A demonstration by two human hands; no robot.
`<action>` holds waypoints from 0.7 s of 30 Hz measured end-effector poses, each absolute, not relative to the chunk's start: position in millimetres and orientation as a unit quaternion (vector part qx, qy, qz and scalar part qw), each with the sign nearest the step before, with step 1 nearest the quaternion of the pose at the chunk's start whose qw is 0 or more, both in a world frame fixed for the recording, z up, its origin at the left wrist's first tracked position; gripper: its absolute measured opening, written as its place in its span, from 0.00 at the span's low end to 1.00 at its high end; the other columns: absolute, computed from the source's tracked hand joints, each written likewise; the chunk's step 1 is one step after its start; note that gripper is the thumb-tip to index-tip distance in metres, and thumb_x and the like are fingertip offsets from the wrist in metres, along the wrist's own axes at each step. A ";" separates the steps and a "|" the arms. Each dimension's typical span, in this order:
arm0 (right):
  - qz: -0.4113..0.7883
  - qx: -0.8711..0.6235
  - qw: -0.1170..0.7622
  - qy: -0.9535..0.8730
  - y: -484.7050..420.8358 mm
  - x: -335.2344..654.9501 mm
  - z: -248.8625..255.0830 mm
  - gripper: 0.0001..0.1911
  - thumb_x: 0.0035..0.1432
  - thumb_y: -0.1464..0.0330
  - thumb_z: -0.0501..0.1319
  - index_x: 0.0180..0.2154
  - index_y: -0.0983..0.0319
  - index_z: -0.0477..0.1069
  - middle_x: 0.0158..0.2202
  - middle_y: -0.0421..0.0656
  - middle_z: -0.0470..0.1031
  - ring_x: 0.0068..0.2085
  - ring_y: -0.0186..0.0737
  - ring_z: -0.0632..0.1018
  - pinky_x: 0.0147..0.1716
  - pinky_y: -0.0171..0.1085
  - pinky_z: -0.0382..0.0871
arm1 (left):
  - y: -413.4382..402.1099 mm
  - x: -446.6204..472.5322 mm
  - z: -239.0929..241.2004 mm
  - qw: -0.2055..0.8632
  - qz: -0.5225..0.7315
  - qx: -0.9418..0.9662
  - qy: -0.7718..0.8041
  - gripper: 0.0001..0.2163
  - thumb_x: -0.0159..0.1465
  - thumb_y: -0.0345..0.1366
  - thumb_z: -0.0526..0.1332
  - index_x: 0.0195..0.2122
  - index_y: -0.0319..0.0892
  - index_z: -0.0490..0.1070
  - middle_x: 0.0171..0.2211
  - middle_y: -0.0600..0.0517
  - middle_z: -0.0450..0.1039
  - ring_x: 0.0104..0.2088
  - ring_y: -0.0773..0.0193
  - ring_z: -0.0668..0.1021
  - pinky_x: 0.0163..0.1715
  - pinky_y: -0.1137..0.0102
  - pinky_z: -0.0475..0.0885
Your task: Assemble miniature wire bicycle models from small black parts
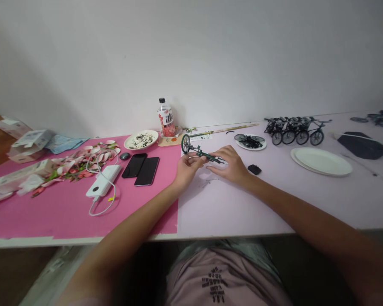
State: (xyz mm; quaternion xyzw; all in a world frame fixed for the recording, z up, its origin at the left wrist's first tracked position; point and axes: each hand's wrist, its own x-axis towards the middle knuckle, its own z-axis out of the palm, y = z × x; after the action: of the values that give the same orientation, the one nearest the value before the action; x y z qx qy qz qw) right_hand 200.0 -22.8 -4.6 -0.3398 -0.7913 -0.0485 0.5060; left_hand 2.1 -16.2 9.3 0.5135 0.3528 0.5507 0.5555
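A small dark green toy bicycle (207, 156) is held above the light part of the table, between my two hands. One black spoked wheel (185, 143) stands up at its left end; no wheel shows at its right end. My left hand (187, 171) is closed on the bicycle just below that wheel, thumb along the frame. Around the right end of the frame my right hand (230, 165) is closed, thumb below and fingers above, partly hiding it. A small black piece (254, 169) lies to the right of my right hand.
Behind stand several assembled toy bicycles (301, 131) in a row, beside a plate (264, 145) of black wheels. Stacked white plates (325, 162) lie right. Leftward are two phones (147, 171), a power bank (103, 181), a bowl (127, 147) of small parts, a bottle (166, 119) and petals (79, 163).
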 end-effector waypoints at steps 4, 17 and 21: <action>-0.058 -0.345 0.512 -0.785 -23.5 198.0 -5.6 0.14 0.59 0.65 0.72 0.48 0.56 0.79 0.41 0.46 0.82 0.44 0.51 0.77 0.46 0.52 0.74 | -16.2 2.7 8.4 0.556 0.552 0.512 0.353 0.27 0.49 0.49 0.80 0.40 0.40 0.71 0.33 0.47 0.84 0.39 0.54 0.86 0.43 0.63 0.77; -0.054 -0.370 0.524 -0.765 -26.3 197.1 0.2 0.05 0.61 0.67 0.69 0.41 0.55 0.79 0.38 0.45 0.82 0.42 0.52 0.78 0.44 0.51 0.73 | -17.6 2.2 8.8 0.557 0.534 0.538 0.340 0.26 0.53 0.50 0.78 0.46 0.42 0.74 0.39 0.46 0.84 0.41 0.55 0.86 0.43 0.65 0.77; -0.068 -0.379 0.523 -0.761 -26.5 198.7 1.0 0.04 0.62 0.68 0.69 0.39 0.55 0.77 0.37 0.45 0.81 0.42 0.52 0.77 0.44 0.50 0.73 | -17.3 2.2 7.8 0.587 0.518 0.531 0.325 0.30 0.54 0.50 0.77 0.54 0.42 0.74 0.48 0.42 0.84 0.47 0.51 0.86 0.48 0.62 0.77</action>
State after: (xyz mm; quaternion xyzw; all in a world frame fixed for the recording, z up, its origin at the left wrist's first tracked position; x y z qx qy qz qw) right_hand 198.7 -26.5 1.0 -0.3785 -0.7606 -0.0685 0.5229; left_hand 2.2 -17.3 7.8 0.5307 0.3253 0.5179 0.5868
